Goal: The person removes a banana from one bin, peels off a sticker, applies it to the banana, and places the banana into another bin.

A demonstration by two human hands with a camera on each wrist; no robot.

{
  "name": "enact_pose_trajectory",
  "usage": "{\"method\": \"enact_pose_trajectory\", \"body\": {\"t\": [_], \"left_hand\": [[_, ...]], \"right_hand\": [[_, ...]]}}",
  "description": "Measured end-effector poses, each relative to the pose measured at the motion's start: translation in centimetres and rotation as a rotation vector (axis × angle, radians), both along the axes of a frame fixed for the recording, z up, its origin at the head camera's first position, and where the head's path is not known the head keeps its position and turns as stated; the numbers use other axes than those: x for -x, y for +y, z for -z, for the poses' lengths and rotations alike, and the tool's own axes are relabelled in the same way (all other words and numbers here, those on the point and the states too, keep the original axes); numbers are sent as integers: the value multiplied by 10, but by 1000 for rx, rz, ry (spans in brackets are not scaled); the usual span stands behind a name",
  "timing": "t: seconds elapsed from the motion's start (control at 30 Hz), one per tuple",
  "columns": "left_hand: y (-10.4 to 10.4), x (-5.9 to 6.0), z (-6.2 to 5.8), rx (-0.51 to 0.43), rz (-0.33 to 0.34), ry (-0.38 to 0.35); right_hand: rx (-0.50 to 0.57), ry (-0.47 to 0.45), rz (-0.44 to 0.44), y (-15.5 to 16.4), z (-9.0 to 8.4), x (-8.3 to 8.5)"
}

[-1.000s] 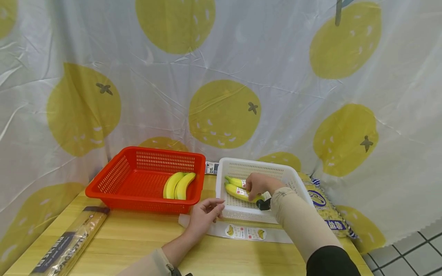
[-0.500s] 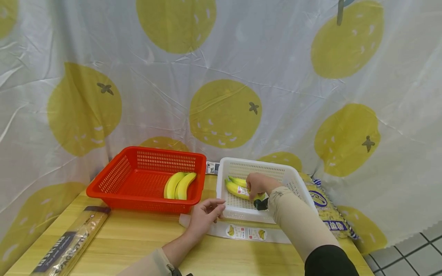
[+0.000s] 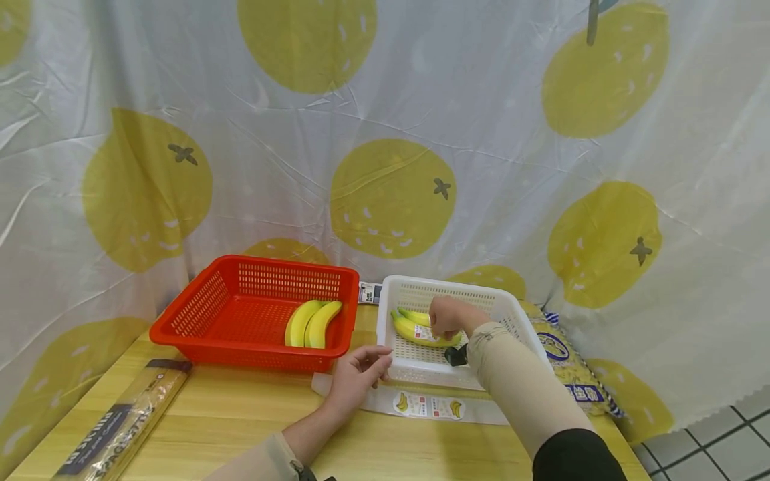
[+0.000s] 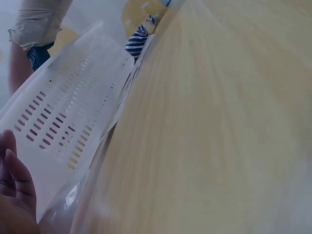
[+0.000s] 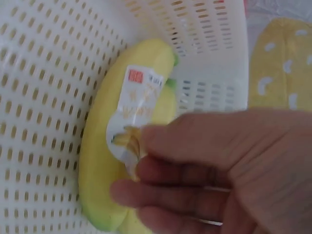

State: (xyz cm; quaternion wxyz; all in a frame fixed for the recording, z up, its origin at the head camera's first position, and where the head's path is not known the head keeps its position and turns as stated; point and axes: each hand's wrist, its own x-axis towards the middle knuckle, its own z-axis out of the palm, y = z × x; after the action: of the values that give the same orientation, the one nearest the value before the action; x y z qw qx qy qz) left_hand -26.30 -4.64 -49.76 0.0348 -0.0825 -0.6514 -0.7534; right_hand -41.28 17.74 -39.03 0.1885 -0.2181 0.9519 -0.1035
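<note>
A white basket (image 3: 397, 294) (image 4: 63, 112) (image 5: 44, 73) stands on the wooden table (image 3: 240, 414) (image 4: 219, 122). Two yellow bananas (image 3: 415, 331) lie in it; the nearer banana (image 5: 117, 146) wears a white label (image 5: 134, 102). My right hand (image 3: 446, 317) (image 5: 204, 170) reaches into the basket and curls over that banana, thumb tip on the label. My left hand (image 3: 357, 377) (image 4: 12, 195) rests on the table at the basket's front left corner, fingers loosely curled and holding nothing. A red basket (image 3: 240, 300) to the left holds two unlabelled bananas (image 3: 313, 324).
A sticker sheet (image 3: 430, 405) with banana labels lies in front of the white basket. A long wrapped packet (image 3: 120, 421) lies at the table's left front. A blue-and-yellow bag (image 3: 568, 364) (image 4: 136, 41) sits right of the white basket. The fruit-print curtain (image 3: 391, 133) closes the back.
My right hand has drawn back a little toward the basket's far side, uncovering more of the labelled banana, which shifted slightly. My left hand has stayed put.
</note>
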Motion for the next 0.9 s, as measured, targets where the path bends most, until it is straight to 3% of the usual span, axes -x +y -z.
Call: {"method": "enact_pose_trajectory", "body": {"t": [0.2,0.33,0.43,0.5,0.6,0.67,0.73,0.8,0.9], "left_hand": [[-1,0,-2,-21,44,-19],[-1,-6,-10,-13,103,24],[-4,-14,-29,30,153,136],[-10,-17,-46,75,151,256],[-32,-15,-72,177,50,412],[-54,-9,-87,295,-89,457],[-79,-1,-99,457,-238,409],[-104,7,-103,647,-357,311],[-135,17,-99,896,-423,131]], "right_hand": [[15,41,-71,-5,-17,-2],[42,120,-139,-17,-31,-8],[50,217,-182,-29,-40,-23],[55,310,-200,-38,-43,-38],[82,463,-212,-53,-45,-67],[117,576,-221,-65,-42,-87],[161,665,-229,-78,-36,-105],[200,744,-240,-92,-24,-119],[230,818,-241,-110,0,-133]]}}
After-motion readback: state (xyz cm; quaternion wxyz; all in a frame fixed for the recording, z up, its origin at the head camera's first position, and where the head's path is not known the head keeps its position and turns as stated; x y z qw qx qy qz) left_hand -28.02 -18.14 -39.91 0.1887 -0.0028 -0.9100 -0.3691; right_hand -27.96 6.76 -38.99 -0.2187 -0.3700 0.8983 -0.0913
